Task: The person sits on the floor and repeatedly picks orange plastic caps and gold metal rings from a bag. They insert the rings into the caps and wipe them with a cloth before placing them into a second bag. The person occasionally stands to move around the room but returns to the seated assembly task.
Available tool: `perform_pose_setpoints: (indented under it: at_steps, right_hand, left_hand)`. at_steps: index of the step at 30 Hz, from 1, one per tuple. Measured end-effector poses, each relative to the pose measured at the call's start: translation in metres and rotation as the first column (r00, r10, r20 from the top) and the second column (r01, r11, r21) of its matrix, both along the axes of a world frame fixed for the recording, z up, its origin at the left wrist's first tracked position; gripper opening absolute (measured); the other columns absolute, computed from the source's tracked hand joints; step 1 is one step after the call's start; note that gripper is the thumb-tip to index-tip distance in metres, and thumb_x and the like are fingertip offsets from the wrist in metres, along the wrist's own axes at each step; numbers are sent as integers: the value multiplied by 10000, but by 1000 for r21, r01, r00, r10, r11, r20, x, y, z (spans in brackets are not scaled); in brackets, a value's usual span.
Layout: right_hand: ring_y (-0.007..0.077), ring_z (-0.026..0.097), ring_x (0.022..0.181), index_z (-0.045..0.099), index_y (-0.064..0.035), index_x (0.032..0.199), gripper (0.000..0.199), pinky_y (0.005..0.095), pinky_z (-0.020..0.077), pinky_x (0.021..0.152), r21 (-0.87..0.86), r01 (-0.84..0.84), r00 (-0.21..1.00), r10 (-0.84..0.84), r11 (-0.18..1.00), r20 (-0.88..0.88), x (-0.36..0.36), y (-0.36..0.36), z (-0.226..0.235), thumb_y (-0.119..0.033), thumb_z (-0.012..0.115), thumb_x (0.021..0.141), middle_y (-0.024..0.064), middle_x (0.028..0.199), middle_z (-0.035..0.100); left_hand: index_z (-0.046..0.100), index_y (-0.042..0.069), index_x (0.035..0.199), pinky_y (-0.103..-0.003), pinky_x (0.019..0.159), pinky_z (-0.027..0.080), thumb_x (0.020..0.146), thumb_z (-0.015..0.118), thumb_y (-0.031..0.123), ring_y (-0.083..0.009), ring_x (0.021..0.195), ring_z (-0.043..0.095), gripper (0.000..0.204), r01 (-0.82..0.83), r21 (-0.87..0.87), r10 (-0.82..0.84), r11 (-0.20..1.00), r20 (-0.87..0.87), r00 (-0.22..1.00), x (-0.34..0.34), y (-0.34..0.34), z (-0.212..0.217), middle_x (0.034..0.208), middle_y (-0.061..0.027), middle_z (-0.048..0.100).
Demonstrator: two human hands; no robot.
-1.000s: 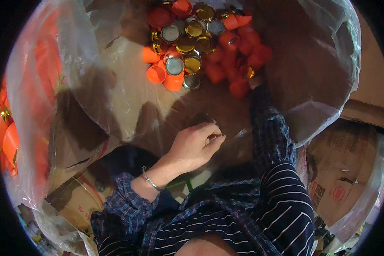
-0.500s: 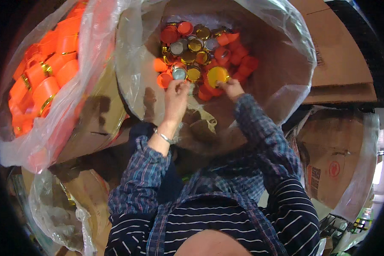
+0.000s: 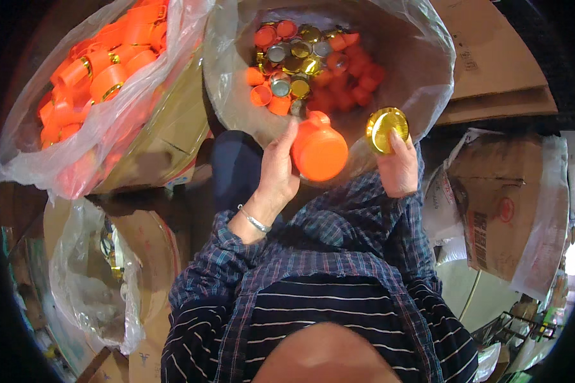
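Observation:
My left hand is closed around the side of an orange plastic cup, whose round, flat end faces up. A small bump, perhaps a handle, sticks out at the cup's far side. To its right, apart from it, my right hand pinches a shiny gold round lid by its near edge, thumb on top. Both hands are over the near rim of a large plastic-lined box. Gold and silver lids lie inside it, mixed with orange cups.
At the far left, another plastic-lined carton is heaped with orange cups with gold rims. A smaller lined box stands at the lower left. Cardboard boxes sit on the right, with flat cardboard beyond.
Both hands have come up and back toward me from inside the box. An orange cup is now in my left hand. The gold lid in my right hand has moved right.

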State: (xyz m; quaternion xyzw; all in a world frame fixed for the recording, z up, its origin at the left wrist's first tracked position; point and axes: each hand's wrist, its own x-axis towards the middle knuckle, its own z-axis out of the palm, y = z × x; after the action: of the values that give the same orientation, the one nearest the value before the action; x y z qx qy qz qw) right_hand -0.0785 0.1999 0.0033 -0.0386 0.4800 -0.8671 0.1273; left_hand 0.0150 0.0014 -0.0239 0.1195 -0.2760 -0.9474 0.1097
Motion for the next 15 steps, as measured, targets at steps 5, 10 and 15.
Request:
perform_pose_setpoints:
  at_steps: [5,10,15]
  right_hand:
    - [184,609,1029,568,-5,1290,398,291,488,910,551,-118,969,218,826,-120,29,-21,1,-156,663,934,107,1211,610]
    - [272,493,1289,571,-44,1323,358,352,408,1051,599,278,701,268,751,-661,42,-45,2,-110,573,971,147,1384,510]
    - [293,506,1227,558,-18,1280,371,380,387,1057,523,245,745,187,817,-640,55,-59,1,-146,585,933,170,1332,528]
  left_hand:
    - [610,-4,1209,-324,946,511,1042,513,357,-159,1057,639,410,-53,-80,60,995,95,994,8,16,14,1172,-79,662]
    - [605,27,1151,-280,900,501,1051,509,323,-112,997,616,327,-158,-143,163,977,22,986,14,35,17,1103,-43,648]
    - [621,46,1083,-241,845,490,1043,532,306,-80,915,596,277,-166,-90,169,982,30,985,16,39,33,1023,-21,646]
